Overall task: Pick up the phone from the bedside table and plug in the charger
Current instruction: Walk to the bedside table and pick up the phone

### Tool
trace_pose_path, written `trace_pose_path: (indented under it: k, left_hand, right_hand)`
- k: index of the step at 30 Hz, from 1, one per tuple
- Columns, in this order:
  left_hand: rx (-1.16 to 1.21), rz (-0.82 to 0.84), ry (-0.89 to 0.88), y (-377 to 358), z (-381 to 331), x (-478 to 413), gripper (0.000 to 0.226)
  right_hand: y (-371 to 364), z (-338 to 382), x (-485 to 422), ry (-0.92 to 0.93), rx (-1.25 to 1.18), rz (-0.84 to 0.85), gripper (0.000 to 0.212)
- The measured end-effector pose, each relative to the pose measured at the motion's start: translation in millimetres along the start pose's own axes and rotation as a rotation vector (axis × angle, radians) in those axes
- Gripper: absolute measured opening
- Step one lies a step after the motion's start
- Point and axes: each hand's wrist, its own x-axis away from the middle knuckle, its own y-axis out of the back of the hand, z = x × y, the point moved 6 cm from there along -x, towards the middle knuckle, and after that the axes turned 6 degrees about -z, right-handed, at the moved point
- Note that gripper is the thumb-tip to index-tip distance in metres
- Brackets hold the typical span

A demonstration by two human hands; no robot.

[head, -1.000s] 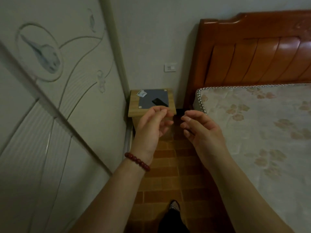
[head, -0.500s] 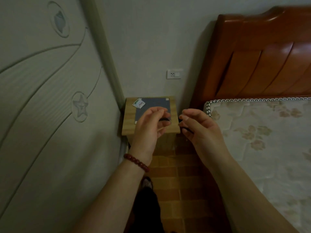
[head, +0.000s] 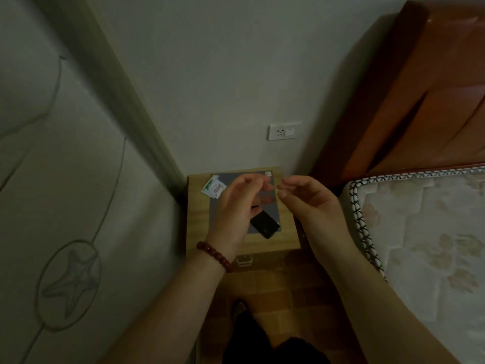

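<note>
A black phone (head: pixel 265 225) lies flat on a grey mat on the small wooden bedside table (head: pixel 198 222), near its front right. My left hand (head: pixel 235 211), with a red bead bracelet at the wrist, hovers over the mat and hides the phone's far end. My right hand (head: pixel 308 203) hovers over the table's right edge, its fingertips close to the left hand's. Both hands have loosely curled fingers, and I see nothing in them. A white wall socket (head: pixel 284 131) sits above the table. No charger or cable is clearly visible.
Two small sachets (head: pixel 214 188) lie at the table's back left. A wardrobe door (head: pixel 65 206) stands close on the left. The bed's mattress (head: pixel 425 232) and orange wooden headboard (head: pixel 420 95) are on the right. The floor below is brown tile.
I have stepped closer, so the table and socket look larger and nearer. Both hands have moved forward from in front of the table to above its top.
</note>
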Motion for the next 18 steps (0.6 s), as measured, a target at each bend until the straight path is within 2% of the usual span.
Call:
trace_pose_path:
  k: [8,18]
  left_hand:
    - [-0.036,-0.074,0.209,16,77,-106,0.020]
    - [-0.148,-0.140,0.744,28,270,-180,0.014]
  right_hand:
    - [-1,-91,-96,-0.131,0.131,-0.023,0.020]
    - [46,-286,-172,-0.494,0.310,-0.095,0.022]
